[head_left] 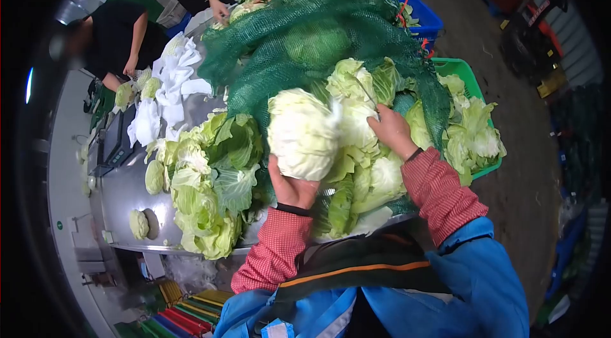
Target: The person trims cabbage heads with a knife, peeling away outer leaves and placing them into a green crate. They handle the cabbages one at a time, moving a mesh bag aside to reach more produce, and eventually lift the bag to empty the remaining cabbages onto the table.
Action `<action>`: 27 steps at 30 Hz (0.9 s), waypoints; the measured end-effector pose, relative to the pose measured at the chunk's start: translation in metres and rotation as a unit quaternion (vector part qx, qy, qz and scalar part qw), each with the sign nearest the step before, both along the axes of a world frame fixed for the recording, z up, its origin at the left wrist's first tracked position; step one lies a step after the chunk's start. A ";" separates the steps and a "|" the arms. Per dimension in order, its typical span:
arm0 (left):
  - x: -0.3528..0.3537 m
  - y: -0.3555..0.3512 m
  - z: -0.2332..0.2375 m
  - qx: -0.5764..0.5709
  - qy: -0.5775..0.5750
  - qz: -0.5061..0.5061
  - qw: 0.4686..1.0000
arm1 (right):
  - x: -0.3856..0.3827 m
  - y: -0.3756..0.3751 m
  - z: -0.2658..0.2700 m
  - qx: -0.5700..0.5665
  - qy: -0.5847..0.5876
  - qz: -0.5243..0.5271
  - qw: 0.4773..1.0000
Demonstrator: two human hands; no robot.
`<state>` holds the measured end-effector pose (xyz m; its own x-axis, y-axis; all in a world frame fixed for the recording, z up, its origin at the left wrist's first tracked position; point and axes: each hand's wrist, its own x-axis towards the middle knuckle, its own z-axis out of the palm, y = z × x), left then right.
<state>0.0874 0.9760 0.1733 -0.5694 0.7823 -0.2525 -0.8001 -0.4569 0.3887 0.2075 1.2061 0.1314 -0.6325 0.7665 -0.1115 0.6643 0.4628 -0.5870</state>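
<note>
Cupping the cabbage (302, 134), left hand (291, 188) spread; right hand (393, 132) fisted among leaves (375, 179).

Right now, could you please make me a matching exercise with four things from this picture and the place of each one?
Things:
1. big cabbage
2. net sack
3. green crate
4. small cabbage

Places:
A. alone on the metal table, far left
B. resting on the left hand
C. at the far right, holding loose leaves
D. at the back, stretched over a cabbage head

Pairs: 1-B, 2-D, 3-C, 4-A
</note>
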 end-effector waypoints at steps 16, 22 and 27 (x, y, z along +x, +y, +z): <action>-0.039 -0.002 0.010 -0.189 0.208 -0.075 0.957 | -0.001 -0.036 0.003 -0.403 0.235 0.053 0.883; -0.012 0.001 -0.036 -0.241 0.165 -0.007 0.956 | 0.040 -0.071 0.053 0.102 0.112 0.108 0.983; -0.016 0.007 -0.032 -0.269 0.158 -0.010 0.950 | 0.059 -0.108 0.048 0.193 0.011 0.151 0.970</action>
<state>0.0714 0.9832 0.1409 -0.6696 0.6004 -0.4373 -0.6108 -0.1101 0.7841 0.2668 1.0977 0.1795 -0.8334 0.5282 0.1625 0.4539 0.8220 -0.3440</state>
